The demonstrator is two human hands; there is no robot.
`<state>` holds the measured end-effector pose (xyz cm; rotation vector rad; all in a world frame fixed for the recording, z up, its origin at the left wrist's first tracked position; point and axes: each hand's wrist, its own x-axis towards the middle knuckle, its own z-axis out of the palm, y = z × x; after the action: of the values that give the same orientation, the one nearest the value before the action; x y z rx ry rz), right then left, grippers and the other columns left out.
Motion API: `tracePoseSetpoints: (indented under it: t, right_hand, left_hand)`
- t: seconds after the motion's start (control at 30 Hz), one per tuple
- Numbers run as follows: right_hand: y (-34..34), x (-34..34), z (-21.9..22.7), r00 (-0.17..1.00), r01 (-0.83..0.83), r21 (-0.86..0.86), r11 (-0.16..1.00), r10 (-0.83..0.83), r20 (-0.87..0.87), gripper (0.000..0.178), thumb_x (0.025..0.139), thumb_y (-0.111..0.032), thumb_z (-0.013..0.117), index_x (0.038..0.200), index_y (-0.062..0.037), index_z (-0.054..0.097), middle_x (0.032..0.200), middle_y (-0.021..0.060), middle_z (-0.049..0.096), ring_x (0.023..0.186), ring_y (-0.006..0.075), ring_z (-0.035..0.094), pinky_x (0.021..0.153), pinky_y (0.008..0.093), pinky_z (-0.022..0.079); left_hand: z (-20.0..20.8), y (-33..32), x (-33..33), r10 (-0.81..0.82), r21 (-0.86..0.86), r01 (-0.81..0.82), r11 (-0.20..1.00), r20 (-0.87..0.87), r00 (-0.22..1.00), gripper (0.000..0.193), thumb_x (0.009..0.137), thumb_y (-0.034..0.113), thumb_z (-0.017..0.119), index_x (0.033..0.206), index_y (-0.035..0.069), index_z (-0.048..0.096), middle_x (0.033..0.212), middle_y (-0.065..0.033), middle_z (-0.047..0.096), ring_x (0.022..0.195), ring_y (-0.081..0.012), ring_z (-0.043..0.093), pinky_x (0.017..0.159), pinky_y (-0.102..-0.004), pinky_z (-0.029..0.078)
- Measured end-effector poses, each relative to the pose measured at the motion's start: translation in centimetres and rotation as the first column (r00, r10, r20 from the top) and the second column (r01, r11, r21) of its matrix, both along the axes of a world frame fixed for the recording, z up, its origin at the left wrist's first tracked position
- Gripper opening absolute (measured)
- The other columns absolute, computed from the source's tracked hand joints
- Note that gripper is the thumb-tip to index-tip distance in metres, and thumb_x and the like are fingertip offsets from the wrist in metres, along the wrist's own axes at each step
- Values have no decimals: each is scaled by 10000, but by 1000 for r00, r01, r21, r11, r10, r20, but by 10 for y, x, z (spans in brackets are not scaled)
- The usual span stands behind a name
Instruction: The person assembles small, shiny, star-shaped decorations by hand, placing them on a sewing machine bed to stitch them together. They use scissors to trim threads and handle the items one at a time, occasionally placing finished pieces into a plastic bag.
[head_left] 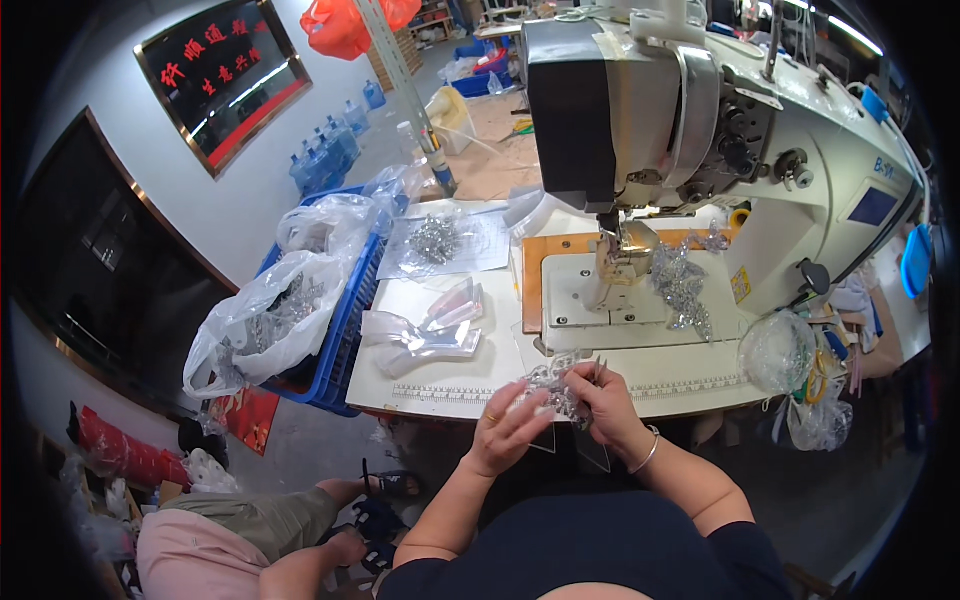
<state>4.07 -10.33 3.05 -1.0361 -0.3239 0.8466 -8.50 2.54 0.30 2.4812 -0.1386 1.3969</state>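
Note:
In front of the table's near edge, both my hands hold a glittery silver piece (pixel 548 377) that looks partly see-through. My left hand (pixel 505 428) has its fingers curled against it from the left. My right hand (pixel 608 405), with a bracelet at the wrist, pinches its right side. Thin pointed metal tips (pixel 600 366) stick up by the right fingers; the rest of that tool is hidden. Just beyond is a sewing machine (pixel 570 110), with more glittery silver pieces (pixel 682 285) heaped right of its needle area.
Clear plastic strips (pixel 430 330) and a silver heap (pixel 433 240) on paper lie on the table's left. A blue basket (pixel 358 320) with plastic bags (pixel 255 325) adjoins it. Clear bags (pixel 780 352) hang at the right edge. Another person (pixel 215 540) sits at lower left.

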Motion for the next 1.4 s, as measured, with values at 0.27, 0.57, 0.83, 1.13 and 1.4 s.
tracePoseSetpoints:
  t: [0.27, 0.57, 0.83, 1.13, 1.4]
  right_hand:
    - [-5, 4, -1, 946, 73, -6, 997, -67, 318, 110, 899, -94, 615, 938, 9, 622, 859, 40, 661, 772, 80, 592, 730, 210, 472]
    - [-20, 22, -5, 999, -37, -168, 985, 43, 32, 168, 893, -126, 617, 1018, -17, 593, 881, 20, 633, 688, 84, 545, 648, 222, 465]
    - [-64, 36, 38, 60, 286, -167, 944, 157, 986, 482, 742, -60, 724, 1205, -85, 593, 913, 86, 539, 763, 229, 558, 686, 303, 480]
    - [-45, 35, 28, -346, 309, 63, 949, 51, 937, 460, 652, -77, 667, 1095, -202, 666, 850, -22, 553, 687, 166, 509, 605, 315, 371]
    - [-42, 32, 26, -354, 293, 74, 953, 37, 934, 440, 670, -96, 692, 1096, -204, 663, 852, -20, 559, 681, 166, 508, 591, 316, 363]
  left_hand:
    - [23, -1, 11, -282, -627, 201, 753, -32, 959, 481, 740, 18, 739, 1186, 56, 563, 1332, -158, 422, 1146, -263, 523, 943, -351, 445]
    - [13, -3, 22, -330, -795, 76, 602, -161, 930, 141, 780, -114, 634, 852, 5, 656, 1092, -121, 555, 906, -162, 597, 744, -251, 501]
    - [40, 5, 16, -331, -720, 19, 693, -295, 896, 158, 745, -95, 643, 831, 34, 673, 926, -106, 641, 852, -196, 643, 743, -280, 512]
    - [45, 2, 13, -421, -775, 86, 626, -243, 874, 154, 745, -128, 642, 818, 5, 666, 951, -109, 624, 848, -144, 632, 725, -239, 507]
    - [44, 0, 13, -421, -768, 89, 635, -247, 873, 157, 754, -131, 639, 829, 4, 662, 969, -104, 616, 848, -138, 632, 729, -237, 510]
